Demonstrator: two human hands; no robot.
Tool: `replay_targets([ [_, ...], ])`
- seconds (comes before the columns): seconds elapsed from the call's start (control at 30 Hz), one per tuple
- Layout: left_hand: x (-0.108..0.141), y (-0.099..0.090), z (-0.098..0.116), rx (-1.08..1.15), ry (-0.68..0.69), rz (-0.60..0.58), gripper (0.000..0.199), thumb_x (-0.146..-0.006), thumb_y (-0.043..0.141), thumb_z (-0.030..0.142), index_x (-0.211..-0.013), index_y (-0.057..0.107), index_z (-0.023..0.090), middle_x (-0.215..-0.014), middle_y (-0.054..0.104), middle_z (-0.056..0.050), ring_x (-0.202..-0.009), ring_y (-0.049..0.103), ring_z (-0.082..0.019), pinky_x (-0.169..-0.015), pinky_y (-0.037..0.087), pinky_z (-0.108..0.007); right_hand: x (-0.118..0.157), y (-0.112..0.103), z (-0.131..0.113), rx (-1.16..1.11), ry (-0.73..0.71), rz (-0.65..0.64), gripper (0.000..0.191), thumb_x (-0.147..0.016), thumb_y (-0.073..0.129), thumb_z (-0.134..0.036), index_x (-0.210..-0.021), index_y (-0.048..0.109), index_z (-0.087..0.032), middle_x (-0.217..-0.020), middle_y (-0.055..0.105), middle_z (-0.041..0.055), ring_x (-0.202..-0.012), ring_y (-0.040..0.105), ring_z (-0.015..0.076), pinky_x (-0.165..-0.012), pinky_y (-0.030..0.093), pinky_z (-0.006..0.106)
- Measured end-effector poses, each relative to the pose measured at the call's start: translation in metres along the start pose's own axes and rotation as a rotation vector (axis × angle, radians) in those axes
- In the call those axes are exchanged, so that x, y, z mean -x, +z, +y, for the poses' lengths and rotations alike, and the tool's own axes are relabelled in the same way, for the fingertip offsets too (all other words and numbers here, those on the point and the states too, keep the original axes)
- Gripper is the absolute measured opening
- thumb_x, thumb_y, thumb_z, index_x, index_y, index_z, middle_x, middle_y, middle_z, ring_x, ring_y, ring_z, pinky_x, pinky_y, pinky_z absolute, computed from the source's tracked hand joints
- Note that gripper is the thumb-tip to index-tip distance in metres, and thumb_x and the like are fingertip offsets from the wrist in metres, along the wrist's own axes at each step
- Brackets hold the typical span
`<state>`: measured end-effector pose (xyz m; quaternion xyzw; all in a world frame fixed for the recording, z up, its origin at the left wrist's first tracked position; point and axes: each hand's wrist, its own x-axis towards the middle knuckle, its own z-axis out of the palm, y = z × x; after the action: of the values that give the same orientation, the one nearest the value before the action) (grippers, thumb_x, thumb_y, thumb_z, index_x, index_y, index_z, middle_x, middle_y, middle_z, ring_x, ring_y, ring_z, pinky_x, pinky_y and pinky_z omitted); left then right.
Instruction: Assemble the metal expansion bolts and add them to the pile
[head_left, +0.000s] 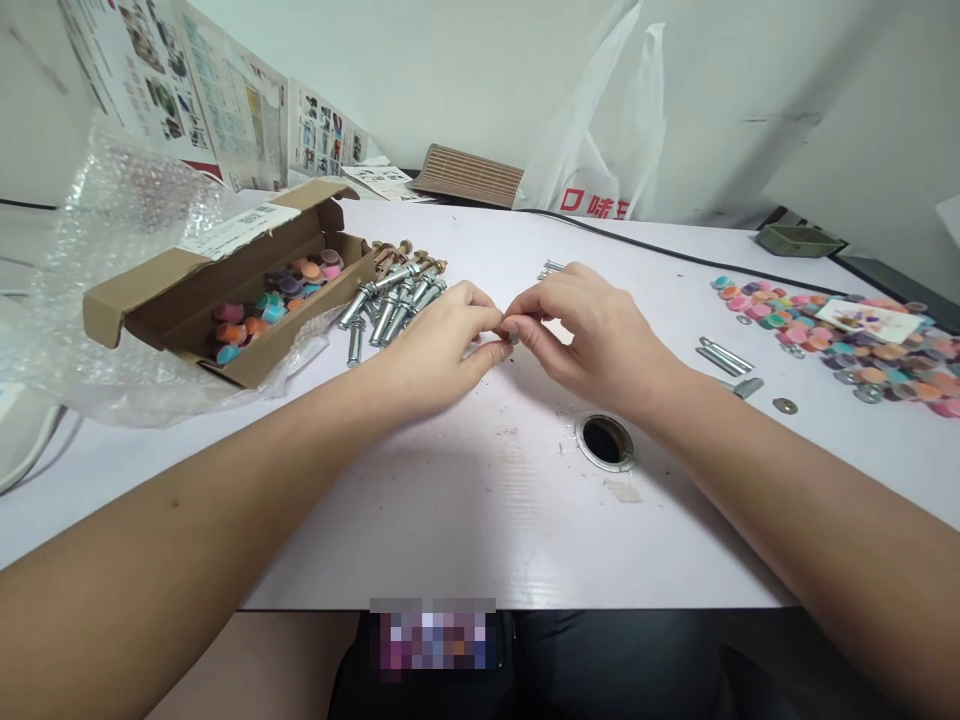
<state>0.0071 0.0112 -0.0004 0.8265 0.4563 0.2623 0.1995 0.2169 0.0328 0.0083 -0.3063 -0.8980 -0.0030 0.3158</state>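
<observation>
My left hand [463, 335] and my right hand [581, 325] meet over the middle of the white table [450, 520]. Both are closed, thumbs and fingers pinched together at the tips. A small greyish bit [513, 337] shows between the fingertips, mostly hidden, and I cannot make out its kind. Left of my left hand lies a pile of metal expansion bolts [397, 305], some silver and some brass-coloured. Behind my right hand a few silver metal pieces [551, 267] stick out. To its right lie loose metal sleeves [724, 357] and a washer [785, 406].
An open cardboard box [165, 285] holds coloured round pieces, with bubble wrap [112, 230] around it. More coloured discs [810, 325] spread at right. A round hole [604, 441] pierces the table. Behind are a plastic bag [600, 130], a black cable [645, 250] and a green tray [799, 240].
</observation>
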Motion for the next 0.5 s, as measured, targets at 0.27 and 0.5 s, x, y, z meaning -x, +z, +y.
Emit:
replay_targets([
  [0.27,-0.001,0.000,-0.003,-0.009,-0.037,-0.092,0.022,-0.100,0.059,0.033,-0.108,0.076,0.021,-0.112,0.067,-0.007,-0.100,0.063,-0.021,-0.095,0.050,-0.038,0.001,-0.018,0.006,-0.030,0.250,-0.092,0.038,-0.098,0.060,-0.047,-0.121,0.071,-0.018,-0.099,0.075,0.0082,-0.092,0.068,0.0239,-0.079,0.047,0.036],
  [0.5,-0.002,-0.004,-0.002,-0.014,-0.131,-0.129,0.020,-0.096,0.062,0.037,-0.093,0.073,0.020,-0.091,0.070,-0.003,-0.081,0.062,-0.018,-0.074,0.045,-0.033,0.026,-0.075,0.067,0.276,0.857,-0.378,0.029,-0.090,0.070,-0.052,-0.097,0.077,-0.025,-0.095,0.076,0.0066,-0.066,0.063,0.0224,-0.059,0.045,0.039],
])
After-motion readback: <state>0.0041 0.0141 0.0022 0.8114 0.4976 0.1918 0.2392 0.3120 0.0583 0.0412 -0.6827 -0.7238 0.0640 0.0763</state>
